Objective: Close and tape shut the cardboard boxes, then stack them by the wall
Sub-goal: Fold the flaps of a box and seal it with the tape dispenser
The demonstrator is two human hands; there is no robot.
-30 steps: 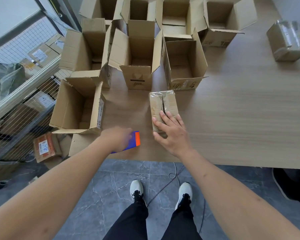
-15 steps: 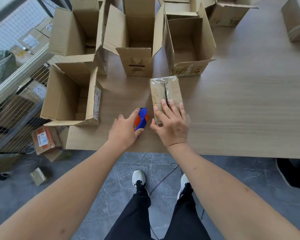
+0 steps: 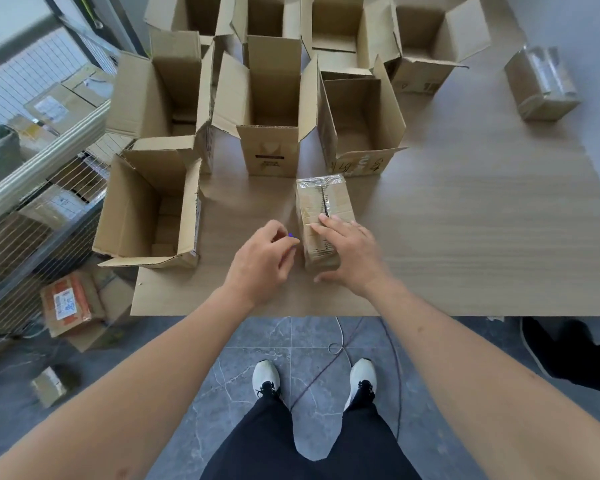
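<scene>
Right hand (image 3: 352,252) laid flat, fingers straight, on near end of small closed tape-wrapped brown cardboard box (image 3: 321,211); thumb at near face. Box sat near front edge of light wooden table (image 3: 482,237), long axis running away from body. Left hand (image 3: 262,256) curled around mostly hidden blue object (image 3: 290,235), just left of box, touching not confirmed. Tape pass judged due along long seam, from near end outward. Open brown cardboard boxes (image 3: 271,109) beyond.

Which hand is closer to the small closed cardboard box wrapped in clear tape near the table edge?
Right. The right hand rests on the small taped cardboard box; the left hand is just beside its left side, apparently not touching.
</scene>
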